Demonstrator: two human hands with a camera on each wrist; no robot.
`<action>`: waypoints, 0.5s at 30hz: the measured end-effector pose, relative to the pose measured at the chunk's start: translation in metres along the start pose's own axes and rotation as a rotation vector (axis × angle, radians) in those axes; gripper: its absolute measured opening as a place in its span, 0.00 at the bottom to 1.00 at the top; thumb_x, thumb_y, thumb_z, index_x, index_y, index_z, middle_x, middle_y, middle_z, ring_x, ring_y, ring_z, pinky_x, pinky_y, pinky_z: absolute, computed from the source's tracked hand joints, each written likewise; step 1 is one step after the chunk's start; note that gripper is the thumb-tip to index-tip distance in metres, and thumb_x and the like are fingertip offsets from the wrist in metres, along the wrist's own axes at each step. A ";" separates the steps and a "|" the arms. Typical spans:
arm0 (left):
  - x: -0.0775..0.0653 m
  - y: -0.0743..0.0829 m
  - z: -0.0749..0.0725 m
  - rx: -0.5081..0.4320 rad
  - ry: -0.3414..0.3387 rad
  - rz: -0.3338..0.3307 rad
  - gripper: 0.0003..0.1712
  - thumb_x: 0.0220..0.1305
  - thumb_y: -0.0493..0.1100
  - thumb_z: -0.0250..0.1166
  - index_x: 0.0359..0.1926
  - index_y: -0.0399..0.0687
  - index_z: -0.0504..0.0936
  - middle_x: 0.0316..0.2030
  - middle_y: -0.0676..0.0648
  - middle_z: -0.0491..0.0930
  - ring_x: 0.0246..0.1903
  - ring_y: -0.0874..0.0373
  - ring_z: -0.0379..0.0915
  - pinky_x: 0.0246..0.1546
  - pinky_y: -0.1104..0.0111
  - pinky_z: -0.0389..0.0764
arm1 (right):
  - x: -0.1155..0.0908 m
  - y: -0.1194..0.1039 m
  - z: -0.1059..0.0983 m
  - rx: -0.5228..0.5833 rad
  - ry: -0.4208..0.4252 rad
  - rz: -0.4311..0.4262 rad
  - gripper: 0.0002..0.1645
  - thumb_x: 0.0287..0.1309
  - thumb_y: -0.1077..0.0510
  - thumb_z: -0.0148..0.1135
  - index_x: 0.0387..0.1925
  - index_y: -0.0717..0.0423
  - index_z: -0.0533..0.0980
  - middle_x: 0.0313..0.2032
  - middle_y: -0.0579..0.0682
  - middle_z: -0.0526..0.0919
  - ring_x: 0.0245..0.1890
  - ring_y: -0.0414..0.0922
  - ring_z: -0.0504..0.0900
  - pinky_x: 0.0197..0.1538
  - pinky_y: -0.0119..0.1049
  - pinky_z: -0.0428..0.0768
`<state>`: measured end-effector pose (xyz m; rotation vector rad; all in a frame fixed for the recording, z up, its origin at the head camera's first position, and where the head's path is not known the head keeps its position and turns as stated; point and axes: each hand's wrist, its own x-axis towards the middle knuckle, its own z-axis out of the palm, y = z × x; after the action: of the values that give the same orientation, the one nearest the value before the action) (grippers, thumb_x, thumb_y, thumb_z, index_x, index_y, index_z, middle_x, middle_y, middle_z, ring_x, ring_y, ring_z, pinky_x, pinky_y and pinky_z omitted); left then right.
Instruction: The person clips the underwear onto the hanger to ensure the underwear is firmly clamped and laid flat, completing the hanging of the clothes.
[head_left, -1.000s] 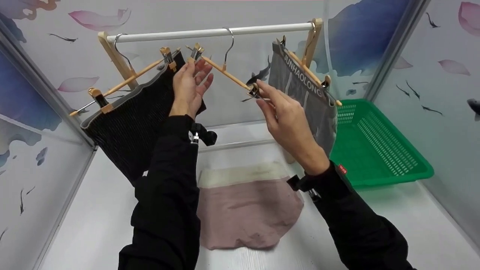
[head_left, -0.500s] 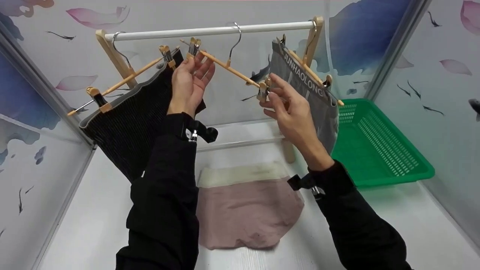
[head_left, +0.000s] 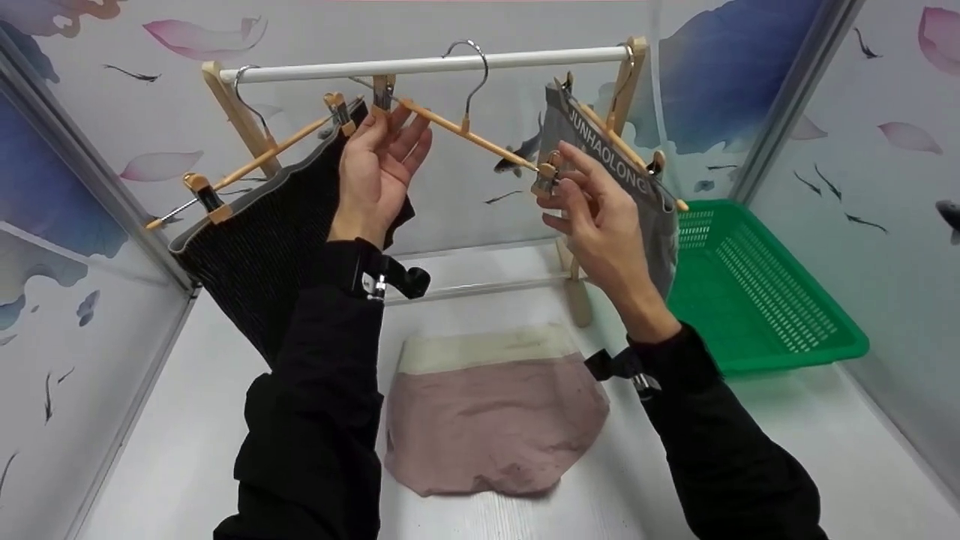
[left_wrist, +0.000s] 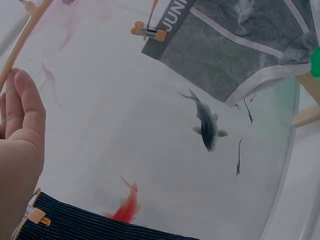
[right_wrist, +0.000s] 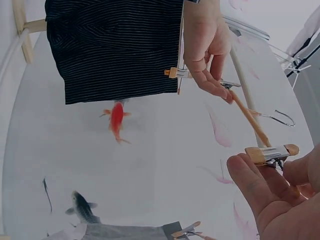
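A wooden clip hanger [head_left: 484, 141] with a metal hook [head_left: 474, 75] is held by its two ends. My left hand [head_left: 375, 176] pinches it at the left clip [head_left: 383, 94]. At the other end my right hand [head_left: 604, 217] grips the right clip [right_wrist: 272, 155], thumb and fingers on either side of it. No garment is in either clip. The hook overlaps the white rail [head_left: 330, 71] in the head view. Below the hands, pink underpants [head_left: 495, 427] with a cream waistband lie flat on the white table.
Dark striped underpants [head_left: 262, 247] hang on a clip hanger at the left. Grey underpants [head_left: 652, 225] with a lettered waistband hang at the right. Behind them stands a green basket [head_left: 825, 300]. The rack's wooden post [head_left: 624, 90] holds up the rail.
My right hand has moved right with its end of the hanger and turned the clip more upright. The hook has risen and shifted slightly right. My left hand stays at its clip.
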<state>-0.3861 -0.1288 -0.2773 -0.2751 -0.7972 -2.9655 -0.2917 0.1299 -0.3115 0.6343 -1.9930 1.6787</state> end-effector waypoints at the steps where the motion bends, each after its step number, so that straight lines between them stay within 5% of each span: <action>1: -0.001 0.001 -0.003 0.000 -0.001 -0.006 0.13 0.81 0.40 0.49 0.49 0.39 0.78 0.45 0.37 0.84 0.42 0.45 0.86 0.43 0.57 0.85 | 0.000 0.002 -0.001 0.004 -0.002 0.005 0.26 0.78 0.61 0.48 0.74 0.52 0.67 0.53 0.55 0.82 0.48 0.50 0.86 0.49 0.41 0.84; 8: -0.014 0.006 -0.029 0.082 -0.062 -0.024 0.14 0.79 0.44 0.53 0.48 0.38 0.79 0.42 0.39 0.84 0.40 0.47 0.86 0.44 0.58 0.85 | -0.002 0.015 -0.006 0.050 -0.006 0.055 0.25 0.78 0.61 0.49 0.72 0.52 0.69 0.49 0.56 0.82 0.45 0.51 0.87 0.48 0.41 0.84; 15: -0.034 0.012 -0.076 0.299 -0.119 -0.030 0.09 0.75 0.41 0.60 0.46 0.40 0.81 0.39 0.42 0.86 0.39 0.52 0.87 0.49 0.58 0.83 | -0.005 0.040 -0.003 -0.049 -0.046 0.103 0.24 0.78 0.63 0.48 0.71 0.57 0.69 0.52 0.56 0.81 0.41 0.50 0.86 0.44 0.37 0.85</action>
<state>-0.3635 -0.1768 -0.3420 -0.4263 -1.2501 -2.8229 -0.3122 0.1395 -0.3451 0.5666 -2.1257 1.6828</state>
